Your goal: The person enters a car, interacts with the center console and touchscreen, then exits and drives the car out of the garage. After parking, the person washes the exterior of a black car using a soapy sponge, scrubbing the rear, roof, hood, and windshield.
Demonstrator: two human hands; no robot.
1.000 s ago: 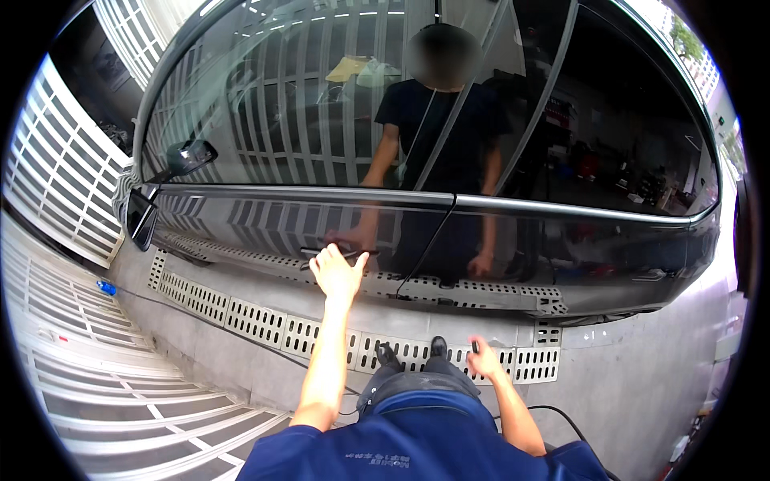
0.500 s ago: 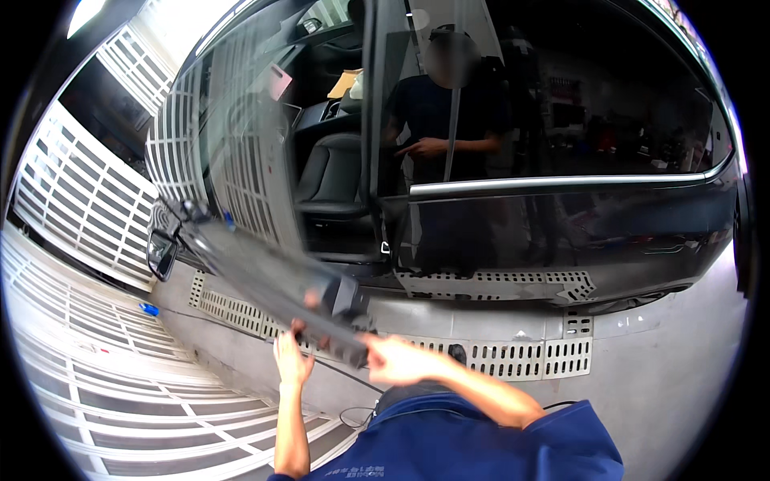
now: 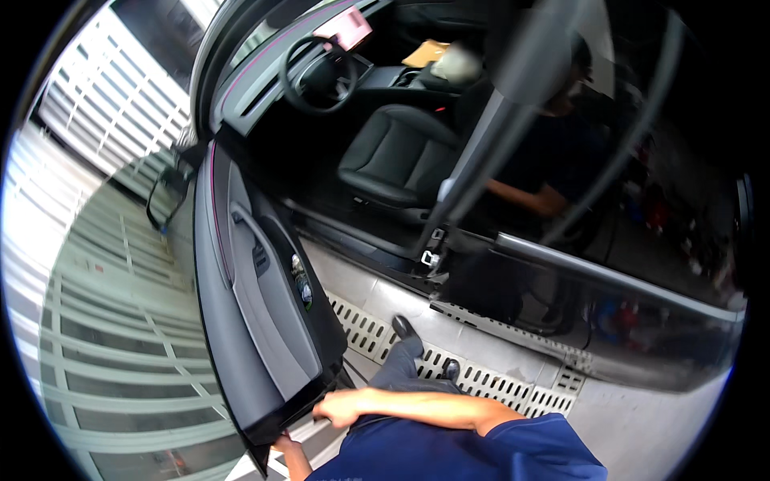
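An open front car door (image 3: 269, 321) with a dark grey inner panel stands to my left, its free end close to my body. My left hand (image 3: 290, 449) grips the lower corner of that end, its fingers partly hidden behind the edge. My right hand (image 3: 341, 407) is closed beside the same end, near the panel's bottom corner. Its fingers are curled in, and what lies in them is hidden. Beyond the door opening are a black seat (image 3: 401, 148) and a steering wheel (image 3: 318, 76). A few small things (image 3: 301, 280) sit in the door pocket.
The glossy black rear door (image 3: 609, 321) is closed at the right and mirrors the room. A latch striker (image 3: 431, 259) shows on the pillar. Below me a slotted drain grate (image 3: 465, 373) crosses the grey floor. My shoes (image 3: 405, 327) are beside it.
The door has swung outward to the left, and the cabin shows more fully. My hands have gone with its free edge, lower in the view. My view has turned toward the seat.
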